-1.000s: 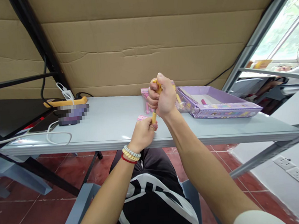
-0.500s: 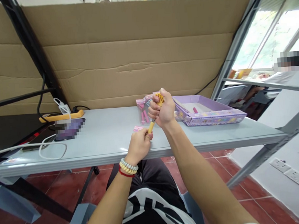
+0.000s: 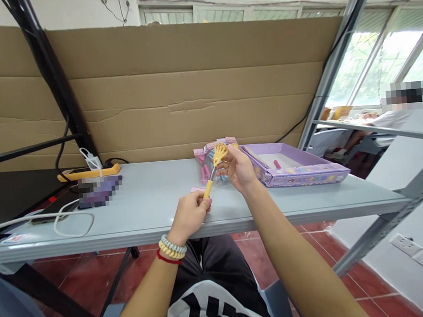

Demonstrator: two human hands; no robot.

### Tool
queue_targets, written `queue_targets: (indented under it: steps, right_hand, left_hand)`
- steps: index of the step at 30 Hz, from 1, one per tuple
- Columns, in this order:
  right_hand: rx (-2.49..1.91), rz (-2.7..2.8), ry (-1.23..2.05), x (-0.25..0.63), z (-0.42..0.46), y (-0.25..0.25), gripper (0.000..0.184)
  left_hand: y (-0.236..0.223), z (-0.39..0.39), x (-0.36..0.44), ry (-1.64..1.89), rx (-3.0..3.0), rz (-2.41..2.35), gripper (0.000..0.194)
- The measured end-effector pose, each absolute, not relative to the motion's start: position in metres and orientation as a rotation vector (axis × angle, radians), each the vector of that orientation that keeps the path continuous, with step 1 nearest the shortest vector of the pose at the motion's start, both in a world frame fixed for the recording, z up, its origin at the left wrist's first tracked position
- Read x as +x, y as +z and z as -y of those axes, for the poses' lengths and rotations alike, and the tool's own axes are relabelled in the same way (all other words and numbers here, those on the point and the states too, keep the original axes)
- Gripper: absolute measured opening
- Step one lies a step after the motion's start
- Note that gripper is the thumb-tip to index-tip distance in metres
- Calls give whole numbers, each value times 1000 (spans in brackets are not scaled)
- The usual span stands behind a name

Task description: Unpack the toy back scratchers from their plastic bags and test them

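Note:
A small yellow back scratcher [image 3: 213,168] with a hand-shaped head and a metal shaft slants up over the table. My left hand [image 3: 190,210] is closed around the lower end of its yellow handle. Just right of the head is my right hand [image 3: 239,168], fingers loosely curled and apart, no longer wrapped round it; whether a fingertip still touches it I cannot tell. Behind the scratcher lie clear-wrapped packs [image 3: 202,165] with pink and blue pieces, partly covered by my right hand. A pink-printed card [image 3: 198,189] shows beside my left hand.
On the right stands an open purple box [image 3: 304,177] with a pink piece inside. At left lie a yellow power strip [image 3: 88,173], a phone [image 3: 99,192] and a white cable [image 3: 92,221]. Cardboard [image 3: 198,86] walls the back. A person sits beyond the frame at right.
My right hand has loosened from the back scratcher's head and moved slightly right, exposing the head. My left hand keeps the handle and has shifted slightly left and down. The view has tilted up.

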State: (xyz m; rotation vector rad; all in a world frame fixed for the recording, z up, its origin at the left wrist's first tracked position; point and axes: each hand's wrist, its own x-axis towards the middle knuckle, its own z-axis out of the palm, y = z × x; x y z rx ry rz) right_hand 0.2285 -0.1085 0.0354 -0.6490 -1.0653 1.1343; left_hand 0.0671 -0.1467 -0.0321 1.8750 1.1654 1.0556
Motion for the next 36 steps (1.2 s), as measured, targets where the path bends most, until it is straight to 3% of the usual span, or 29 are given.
queue_targets:
  steps: [7, 11, 16, 23, 32, 36]
  right_hand:
    - [-772, 1269, 1013, 224, 105, 26, 37]
    - [-836, 1424, 928, 233, 94, 23, 34]
    - [-1087, 1434, 574, 276, 77, 24, 22]
    - [-1388, 1476, 19, 312, 55, 30, 16]
    - [-1518, 1750, -289, 294, 14, 13, 19]
    - [-1460, 1884, -274, 294, 20, 4, 18]
  left_hand:
    - [-5, 129, 52, 1001, 2106, -1258, 21]
    - [24, 99, 44, 996, 2286, -1345, 39]
    - [44, 51, 23, 995, 2490, -1519, 38]
    - [20, 0, -1, 713, 2670, -1718, 37]
    - [-2, -11, -23, 614, 2557, -1800, 39]
    - [-1, -12, -28, 544, 2498, -1785, 42]
